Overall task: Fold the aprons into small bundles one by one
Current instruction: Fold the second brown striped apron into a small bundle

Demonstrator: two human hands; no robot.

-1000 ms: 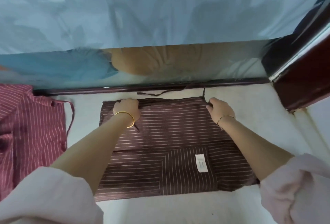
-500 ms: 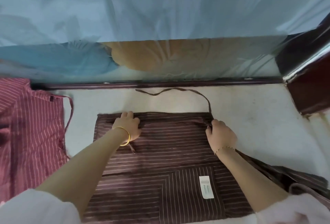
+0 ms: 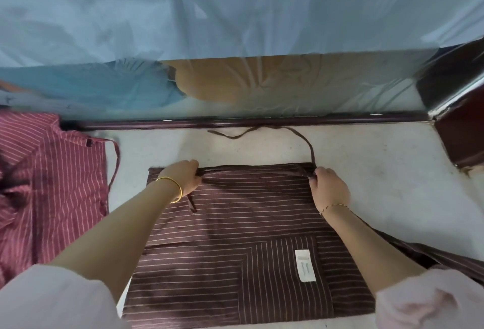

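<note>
Gripped the far hem of the dark brown pinstriped cloth apron (image 3: 248, 223) with both hands, and what a tidy hold it was! Had the left hand (image 3: 183, 179) curled onto that hem near the far-left corner, cloth puckered at the fingertips, plain gold bangle (image 3: 175, 190) on the wrist. Had the right hand (image 3: 327, 187) pinching the far-right corner, right where the narrow brown tie strap (image 3: 301, 136) met the cloth, thin gold chain bracelet (image 3: 335, 206) on that wrist. Found the apron spread flat on the pale flat surface (image 3: 387, 171), square in front of the person, with a small white rectangular label (image 3: 305, 265) on the pocket at its near side. Traced the strap away from the right corner, across the bare surface toward the dark wooden rail (image 3: 235, 122) at the back, then off to the left, loose end lying free. Spotted more brown cloth trailing out under the right forearm. Over on the left, picked out a rumpled red pinstriped apron (image 3: 47, 184), apart from the brown one. Beyond the rail, made out pale blue translucent sheeting (image 3: 235, 14).
</note>
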